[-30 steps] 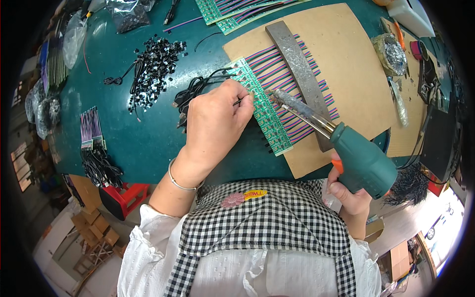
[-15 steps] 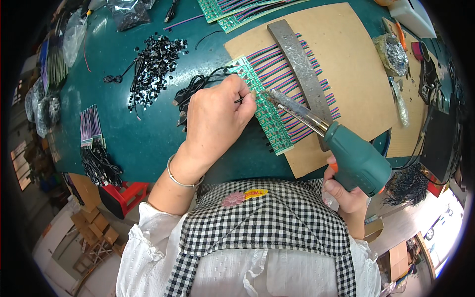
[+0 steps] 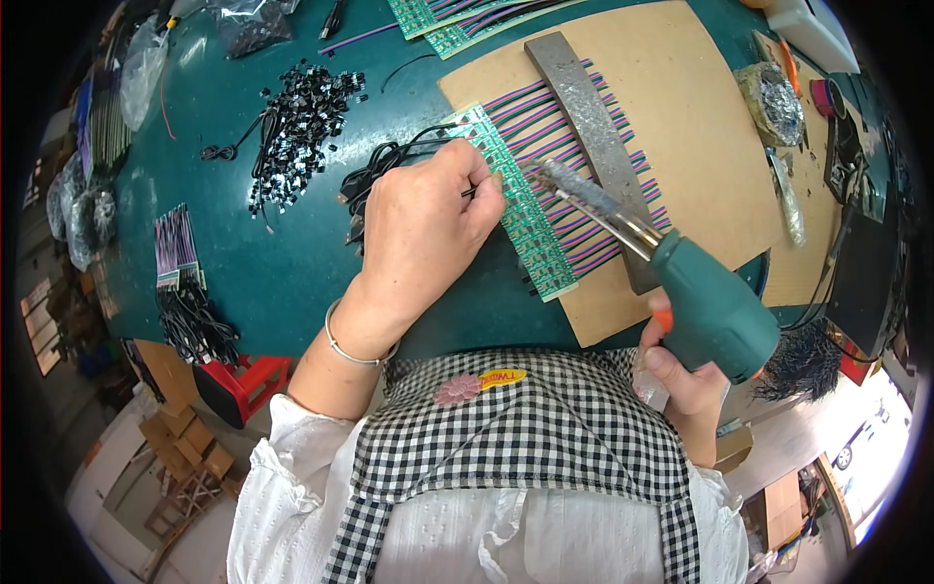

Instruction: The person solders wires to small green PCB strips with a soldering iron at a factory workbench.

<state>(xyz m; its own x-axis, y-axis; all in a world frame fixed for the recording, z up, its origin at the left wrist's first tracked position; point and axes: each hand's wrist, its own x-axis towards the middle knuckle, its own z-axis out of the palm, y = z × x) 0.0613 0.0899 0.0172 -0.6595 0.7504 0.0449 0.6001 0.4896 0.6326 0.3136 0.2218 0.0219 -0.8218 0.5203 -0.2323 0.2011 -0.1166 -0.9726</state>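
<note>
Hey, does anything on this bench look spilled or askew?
Possibly the small black parts: they lie in a loose, uncontained heap on the green tabletop, with strays around it, though that may be deliberate.

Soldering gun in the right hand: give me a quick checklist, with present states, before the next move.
1. Right hand gripping the soldering gun by its handle: ok.
2. Left hand pinching a black cable at the circuit board: ok.
3. Metal bar lying across the coloured wires: ok.
4. Gun tip clear of the left fingertips: ok, though the gap is small.
5. Gun tip hot: cannot tell.
6. Joint under the left fingertips sound: cannot tell, the fingers hide it.
</note>
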